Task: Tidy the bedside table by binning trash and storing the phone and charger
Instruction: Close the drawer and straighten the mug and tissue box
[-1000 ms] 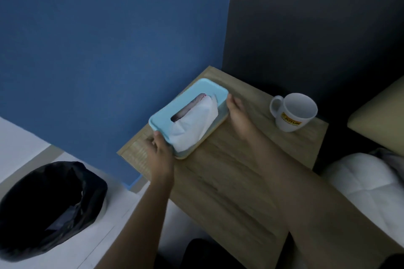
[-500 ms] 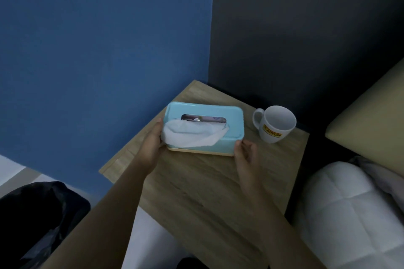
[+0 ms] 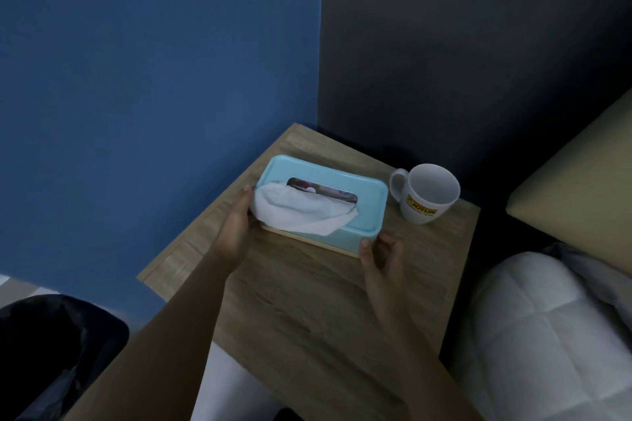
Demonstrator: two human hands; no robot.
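One legible marking is present: the word "JOTUN" in dark capitals on a yellow label (image 3: pixel 421 208), printed on the outer wall of the white mug (image 3: pixel 427 190); the mug stands upright on the counter (image 3: pixel 325 301); a small emblem precedes the word, too small to identify; print visible through the slot of the tissue box (image 3: pixel 366 202) is blurred and unreadable.

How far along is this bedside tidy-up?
Looks nearly done: no trash, phone or charger shows on the bedside table, only the tissue box and mug. In hand: the left hand grips the box's end, the right hand touches its near corner. Left: probably just letting go; storage itself isn't visible.
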